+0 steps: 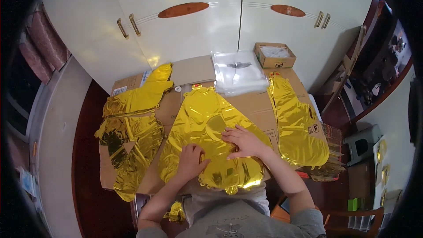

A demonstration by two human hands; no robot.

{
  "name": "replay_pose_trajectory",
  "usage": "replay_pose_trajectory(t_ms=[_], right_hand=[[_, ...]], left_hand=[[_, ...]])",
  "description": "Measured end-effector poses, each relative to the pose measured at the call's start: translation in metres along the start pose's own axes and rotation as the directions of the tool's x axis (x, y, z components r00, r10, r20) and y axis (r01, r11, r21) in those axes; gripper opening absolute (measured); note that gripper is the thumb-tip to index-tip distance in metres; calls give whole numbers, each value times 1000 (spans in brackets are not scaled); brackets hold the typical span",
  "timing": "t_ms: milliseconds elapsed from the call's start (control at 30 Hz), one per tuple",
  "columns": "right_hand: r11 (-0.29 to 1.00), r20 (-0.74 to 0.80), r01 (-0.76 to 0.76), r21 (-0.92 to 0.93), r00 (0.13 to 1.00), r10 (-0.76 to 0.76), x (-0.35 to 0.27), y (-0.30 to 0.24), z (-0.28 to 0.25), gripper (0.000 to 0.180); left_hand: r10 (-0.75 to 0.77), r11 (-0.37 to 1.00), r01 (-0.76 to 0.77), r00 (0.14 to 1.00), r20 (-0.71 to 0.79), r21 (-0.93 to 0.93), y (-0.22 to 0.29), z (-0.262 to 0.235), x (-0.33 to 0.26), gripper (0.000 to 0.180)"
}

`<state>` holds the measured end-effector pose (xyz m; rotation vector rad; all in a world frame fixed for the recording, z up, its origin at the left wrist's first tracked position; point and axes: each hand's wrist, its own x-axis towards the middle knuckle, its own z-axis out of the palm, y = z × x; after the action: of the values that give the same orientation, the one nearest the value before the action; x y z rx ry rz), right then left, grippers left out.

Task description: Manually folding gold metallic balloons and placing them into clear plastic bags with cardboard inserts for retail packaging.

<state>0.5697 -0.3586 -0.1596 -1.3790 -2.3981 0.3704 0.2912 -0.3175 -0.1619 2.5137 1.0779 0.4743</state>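
Observation:
A large flat gold foil balloon (196, 114), uninflated, lies in front of me on the cardboard. My left hand (191, 162) rests on its lower left part, fingers bent and thumb apart, gripping nothing visible. Palm down with fingers stretched, my right hand (244, 142) presses on the middle right of the same balloon. To the left spreads another gold foil piece (141, 98), crumpled and shiny, its lower part creased. On the right, a further flat gold foil balloon (293, 121) hangs slightly over the cardboard's edge. Neither hand touches those two.
Cardboard sheets (255, 105) cover the work surface. At its far side lie clear plastic bags (240, 77) and a small open carton (280, 59). White cabinet doors (189, 31) stand behind. A grey plastic stool (363, 144) and stacked cardboard (332, 145) are at right.

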Motion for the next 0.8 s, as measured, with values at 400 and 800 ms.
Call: replay_pose_trajectory(t_ms=[400,800], right_hand=[[999,5,11,-49,1000,-11,0,2,4,84],[998,-9,16,-66,1000,-16,-1,1,3,86]], left_hand=[[7,999,-2,992,129,-42,14,0,-8,34],[-21,998,17,998,57,59,27,0,-10,23]])
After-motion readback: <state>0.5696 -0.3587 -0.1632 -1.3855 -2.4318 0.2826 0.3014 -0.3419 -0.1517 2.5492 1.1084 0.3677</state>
